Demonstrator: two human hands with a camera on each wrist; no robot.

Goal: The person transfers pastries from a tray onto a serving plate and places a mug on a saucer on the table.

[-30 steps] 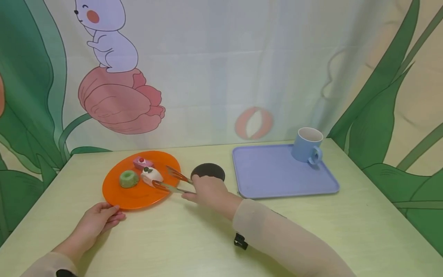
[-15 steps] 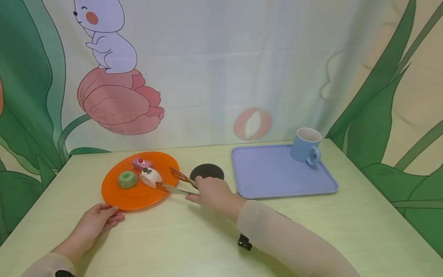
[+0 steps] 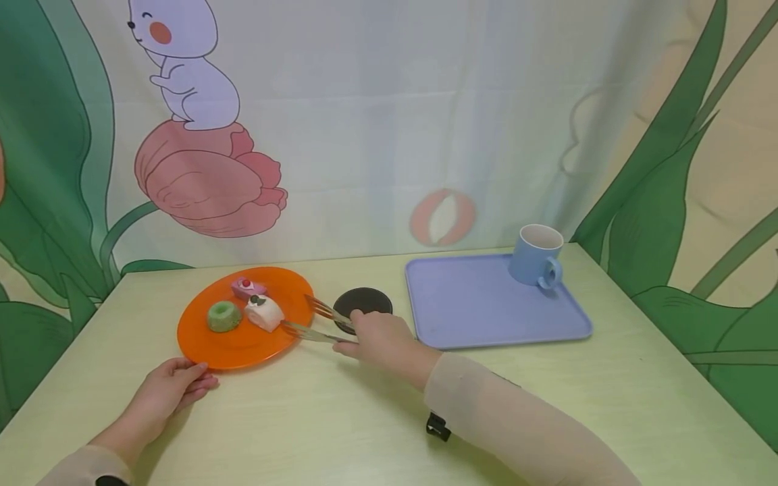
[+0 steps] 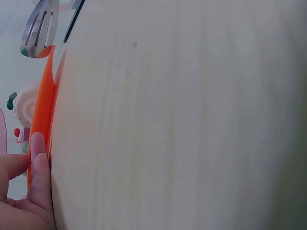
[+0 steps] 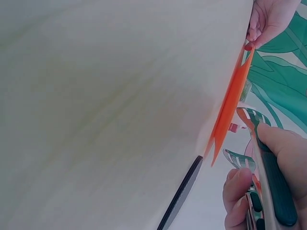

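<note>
My left hand (image 3: pixel 167 390) pinches the near-left rim of the orange plate (image 3: pixel 234 354), thumb over the edge and fingers under it. On that plate sit a green ring-shaped cake (image 3: pixel 224 316), a white cake roll (image 3: pixel 264 312) and a small purple cake (image 3: pixel 248 289) topped with a red berry. Metal serving tongs (image 3: pixel 316 335) are gripped in my right hand (image 3: pixel 385 343), their two slotted ends spread apart with nothing between them. Those ends hover by the plate's right edge, close to the white roll. Green inlays (image 5: pixel 276 187) on the tong handles show in the right wrist view.
A round black dish (image 3: pixel 362 297) stands just behind my right hand, partly covered by it. Further right lies a lavender tray (image 3: pixel 474 304) with a blue mug (image 3: pixel 535 260) at its back right corner. A printed curtain (image 3: pixel 340 135) hangs behind the table.
My right hand and the tongs have drifted slightly right, away from the white cake roll, in small steps. The left hand still holds the plate, and the cakes stay in place.
</note>
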